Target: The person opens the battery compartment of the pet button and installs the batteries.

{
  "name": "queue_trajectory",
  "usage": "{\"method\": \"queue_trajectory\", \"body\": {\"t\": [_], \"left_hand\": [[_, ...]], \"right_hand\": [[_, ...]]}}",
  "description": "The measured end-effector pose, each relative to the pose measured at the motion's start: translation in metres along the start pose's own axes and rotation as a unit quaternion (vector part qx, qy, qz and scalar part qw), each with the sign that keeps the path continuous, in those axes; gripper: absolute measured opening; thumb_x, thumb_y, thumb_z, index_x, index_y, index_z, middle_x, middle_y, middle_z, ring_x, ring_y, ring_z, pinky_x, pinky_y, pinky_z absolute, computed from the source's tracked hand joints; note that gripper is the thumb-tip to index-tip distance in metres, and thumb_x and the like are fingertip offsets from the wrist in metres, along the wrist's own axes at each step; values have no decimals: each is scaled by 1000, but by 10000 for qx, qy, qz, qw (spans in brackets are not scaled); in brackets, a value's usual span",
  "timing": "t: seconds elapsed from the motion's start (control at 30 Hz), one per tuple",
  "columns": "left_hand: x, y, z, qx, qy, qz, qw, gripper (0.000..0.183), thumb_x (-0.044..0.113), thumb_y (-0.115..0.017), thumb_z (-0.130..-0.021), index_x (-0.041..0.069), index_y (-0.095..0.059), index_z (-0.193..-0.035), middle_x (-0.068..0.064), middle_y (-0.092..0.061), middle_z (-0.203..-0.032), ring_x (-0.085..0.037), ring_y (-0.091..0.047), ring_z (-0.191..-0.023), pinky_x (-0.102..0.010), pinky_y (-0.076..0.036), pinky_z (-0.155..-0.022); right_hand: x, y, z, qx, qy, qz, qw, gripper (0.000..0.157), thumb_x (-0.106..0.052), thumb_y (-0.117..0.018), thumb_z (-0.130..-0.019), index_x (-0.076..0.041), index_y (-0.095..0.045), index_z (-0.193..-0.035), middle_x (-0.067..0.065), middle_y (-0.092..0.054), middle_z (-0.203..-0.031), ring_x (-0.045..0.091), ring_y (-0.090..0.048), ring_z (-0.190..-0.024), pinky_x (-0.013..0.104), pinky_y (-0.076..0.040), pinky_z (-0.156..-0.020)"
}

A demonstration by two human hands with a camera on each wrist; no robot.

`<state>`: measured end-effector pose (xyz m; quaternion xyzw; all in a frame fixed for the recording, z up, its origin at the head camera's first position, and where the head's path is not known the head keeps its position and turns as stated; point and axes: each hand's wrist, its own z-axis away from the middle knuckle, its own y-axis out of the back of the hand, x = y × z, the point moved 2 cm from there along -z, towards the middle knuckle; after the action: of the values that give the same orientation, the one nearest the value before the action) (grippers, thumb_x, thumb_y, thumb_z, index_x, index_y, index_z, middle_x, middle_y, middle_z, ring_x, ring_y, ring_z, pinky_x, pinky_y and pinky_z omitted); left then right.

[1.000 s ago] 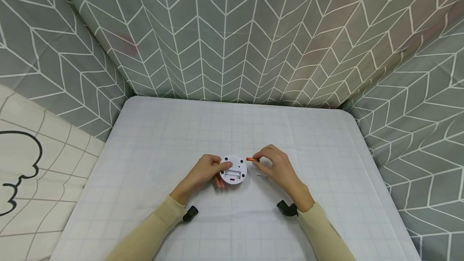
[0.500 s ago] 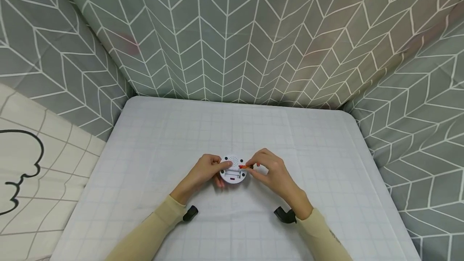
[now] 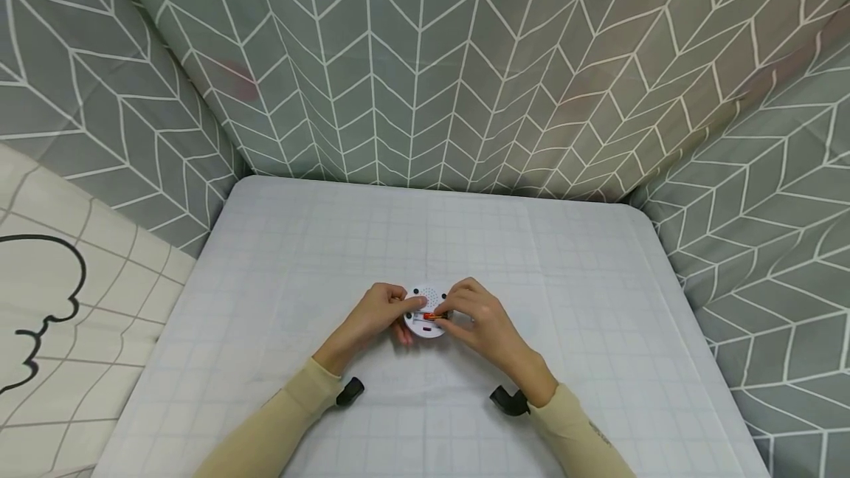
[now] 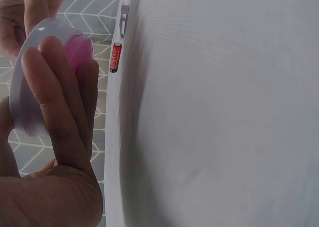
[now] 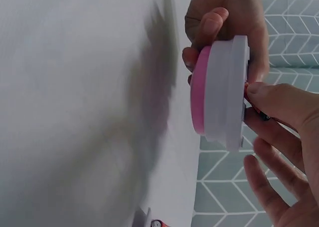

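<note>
Battery, partly hidden, is pinched by the right grip; left grip holds round device.

Round battery device: white, one face pink. Held battery: red and black. Surface: white, faint grid. Sleeves: beige. Hanging cloth: grey, white chevrons.

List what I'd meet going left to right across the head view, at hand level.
Pale gridded cloth → left hand → white round device → right hand → grey chevron cloth. Battery left out: it overlaps the device.
</note>
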<state>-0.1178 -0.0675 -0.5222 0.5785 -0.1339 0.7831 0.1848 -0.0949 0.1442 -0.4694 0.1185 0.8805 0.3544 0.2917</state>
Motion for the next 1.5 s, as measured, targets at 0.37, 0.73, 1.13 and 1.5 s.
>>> {"method": "queue_trajectory", "body": {"t": [0.37,0.73,1.13,1.5], "left_hand": [[2,0,2,3,40,72,10000,45,40,-75,-88,1,-57,-75,-15,-68,-59,-29,-67,-48,-44,-58,-51],[5,3,2,61,99,155,9998,46,42,-76,-86,-1,-59,-78,-16,-68,-59,-28,-67,-47,-44,-58,-51],[4,1,0,-35,46,133,9999,46,42,-76,-86,-1,-60,-79,-16,-69,-61,-29,-67,-47,-43,-58,-50],[4,-1,-1,-55,-89,43,9999,48,44,-76,-85,-1,-60,-78,-16,-69,-60,-31,-68,-48,-40,-57,-50]], "right_hand": [[3,0,4,-11,-371,-165,9992,14,-13,-81,-82,-14,-75,-94,-5,-67,-91,13,-56,-97,23,-49,-85],[12,8,8,125,-662,-571,9961,13,-6,-78,-84,-15,-74,-92,-4,-68,-89,11,-61,-89,20,-51,-78],[12,6,9,-81,-871,-613,9943,11,-13,-79,-85,-20,-74,-91,-8,-67,-89,6,-60,-89,16,-50,-78],[11,8,8,-178,-1040,-667,9922,5,-17,-79,-86,-18,-74,-88,-8,-65,-89,10,-60,-84,38,-56,-68]]}}
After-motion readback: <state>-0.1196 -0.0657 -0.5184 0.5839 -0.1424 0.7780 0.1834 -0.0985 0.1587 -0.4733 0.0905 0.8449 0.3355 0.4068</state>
